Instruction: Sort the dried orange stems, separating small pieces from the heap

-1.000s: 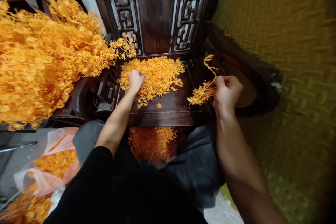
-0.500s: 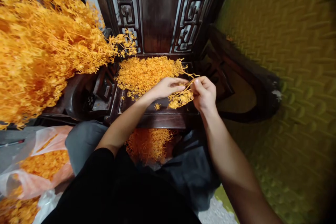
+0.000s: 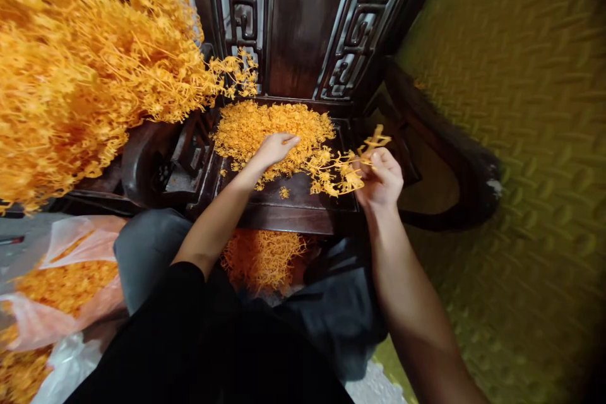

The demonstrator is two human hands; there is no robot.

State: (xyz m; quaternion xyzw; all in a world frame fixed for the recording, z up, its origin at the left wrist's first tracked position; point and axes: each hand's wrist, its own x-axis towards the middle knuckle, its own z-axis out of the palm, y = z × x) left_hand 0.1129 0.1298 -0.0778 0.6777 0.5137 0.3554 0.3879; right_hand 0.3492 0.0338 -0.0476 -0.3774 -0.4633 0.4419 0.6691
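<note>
Right hand: right hand, fingers closed around a branching orange plastic sprig, at 3 o'clock of the seat.
Left hand: left hand, fingers loosely spread, resting on the heap of loose orange plastic bits on the dark carved wooden chair seat.

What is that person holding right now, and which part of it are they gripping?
The right hand pinches an orange branched plastic sprig by its stem end. The left hand holds nothing, lying flat on the loose orange pieces.

bare seat front passable, orange heap behind, armrests flanking
</note>
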